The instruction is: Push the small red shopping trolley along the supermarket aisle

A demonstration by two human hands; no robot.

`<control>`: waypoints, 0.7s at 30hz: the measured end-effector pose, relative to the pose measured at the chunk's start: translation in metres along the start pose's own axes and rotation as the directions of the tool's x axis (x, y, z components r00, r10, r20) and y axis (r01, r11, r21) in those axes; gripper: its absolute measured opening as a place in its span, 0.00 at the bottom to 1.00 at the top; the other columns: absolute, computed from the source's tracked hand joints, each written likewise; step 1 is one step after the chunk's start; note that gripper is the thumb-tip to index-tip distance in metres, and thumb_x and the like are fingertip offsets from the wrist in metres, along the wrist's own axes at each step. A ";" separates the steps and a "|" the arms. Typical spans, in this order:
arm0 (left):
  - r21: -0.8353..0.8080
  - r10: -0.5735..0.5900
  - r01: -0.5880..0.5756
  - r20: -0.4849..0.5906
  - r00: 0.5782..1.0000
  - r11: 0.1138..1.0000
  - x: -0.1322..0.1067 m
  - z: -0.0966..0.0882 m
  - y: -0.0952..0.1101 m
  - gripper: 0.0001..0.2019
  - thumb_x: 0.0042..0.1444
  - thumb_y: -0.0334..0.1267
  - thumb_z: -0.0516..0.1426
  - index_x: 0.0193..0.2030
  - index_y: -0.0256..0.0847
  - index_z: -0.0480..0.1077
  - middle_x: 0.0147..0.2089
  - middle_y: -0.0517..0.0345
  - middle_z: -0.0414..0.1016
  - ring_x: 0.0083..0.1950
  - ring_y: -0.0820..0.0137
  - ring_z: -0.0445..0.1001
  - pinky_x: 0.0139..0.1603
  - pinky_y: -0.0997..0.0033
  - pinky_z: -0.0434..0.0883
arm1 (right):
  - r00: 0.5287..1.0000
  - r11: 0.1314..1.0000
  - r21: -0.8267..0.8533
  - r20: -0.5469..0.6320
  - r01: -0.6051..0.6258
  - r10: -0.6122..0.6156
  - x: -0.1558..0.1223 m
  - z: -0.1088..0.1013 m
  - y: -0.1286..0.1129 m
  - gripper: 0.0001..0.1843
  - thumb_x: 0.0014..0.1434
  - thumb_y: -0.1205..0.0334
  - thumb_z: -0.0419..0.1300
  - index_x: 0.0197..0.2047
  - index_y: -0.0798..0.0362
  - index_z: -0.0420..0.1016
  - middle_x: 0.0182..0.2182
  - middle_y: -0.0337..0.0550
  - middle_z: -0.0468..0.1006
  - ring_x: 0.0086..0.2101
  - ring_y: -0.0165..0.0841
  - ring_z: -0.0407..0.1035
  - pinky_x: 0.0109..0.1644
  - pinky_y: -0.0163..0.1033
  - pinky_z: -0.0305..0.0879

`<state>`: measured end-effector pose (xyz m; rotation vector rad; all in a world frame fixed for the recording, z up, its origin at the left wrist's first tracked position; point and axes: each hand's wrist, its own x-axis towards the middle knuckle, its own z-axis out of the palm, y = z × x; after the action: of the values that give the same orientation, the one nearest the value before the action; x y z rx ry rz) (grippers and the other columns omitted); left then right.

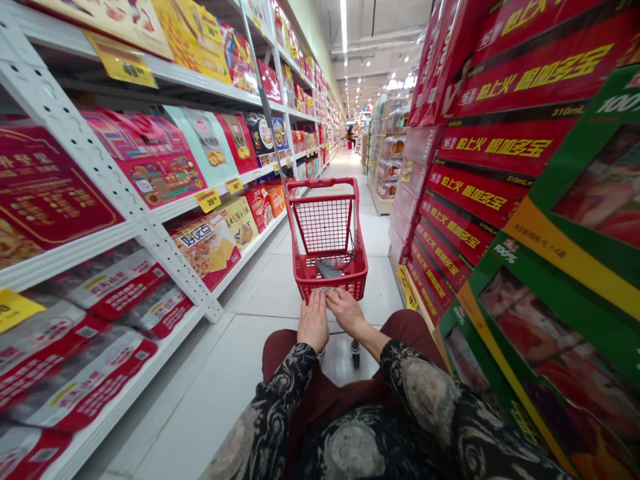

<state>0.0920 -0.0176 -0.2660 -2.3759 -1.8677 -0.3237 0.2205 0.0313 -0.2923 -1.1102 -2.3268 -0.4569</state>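
Head camera view: the left hand [313, 321] and right hand [346, 311] sit side by side, fingers [314, 300] slightly spread and curled over the near rim of a red wire shopping cart [304, 283]. Just beyond them in its basket lies a blurred grey item [330, 269]. White metal shelving [95, 170] with boxed goods [160, 160] runs left; stacked red and green cartons [500, 147] stand right.

white shelving [120, 193], stacked red drink cartons [475, 193]

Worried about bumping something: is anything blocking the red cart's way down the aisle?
Nothing visible blocks the floor ahead of the red cart. White shelving lines the left, stacked red boxes the right; a person is far down the aisle.
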 end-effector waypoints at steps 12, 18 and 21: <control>-0.044 0.032 -0.036 -0.101 0.994 0.998 0.006 -0.005 0.008 0.37 0.43 0.25 0.49 0.64 0.28 0.47 0.68 0.40 0.44 0.69 0.61 0.42 0.66 0.53 0.48 | 0.974 0.985 0.091 -0.159 -0.147 0.160 -0.010 -0.040 0.023 0.16 0.62 0.67 0.51 0.52 0.54 0.70 0.51 0.47 0.71 0.51 0.39 0.58 0.51 0.43 0.60; 0.026 0.118 -0.118 -0.030 0.993 0.993 0.012 -0.006 0.027 0.36 0.44 0.25 0.48 0.64 0.29 0.48 0.68 0.42 0.45 0.69 0.62 0.43 0.66 0.53 0.48 | 0.985 0.986 0.027 -0.042 -0.166 0.167 -0.021 -0.013 0.025 0.14 0.60 0.69 0.53 0.49 0.53 0.72 0.47 0.46 0.74 0.48 0.38 0.62 0.47 0.43 0.63; 0.064 0.161 -0.163 0.028 0.986 0.985 0.010 -0.001 0.032 0.36 0.44 0.26 0.47 0.64 0.29 0.49 0.68 0.43 0.45 0.69 0.62 0.43 0.66 0.54 0.48 | 0.984 0.984 0.030 0.008 -0.178 0.178 -0.029 -0.006 0.023 0.13 0.60 0.68 0.53 0.47 0.53 0.73 0.45 0.46 0.75 0.46 0.38 0.64 0.46 0.43 0.64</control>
<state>0.1251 -0.0158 -0.2615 -2.4761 -1.6520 -0.2183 0.2559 0.0239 -0.3025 -1.2925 -2.2062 -0.3510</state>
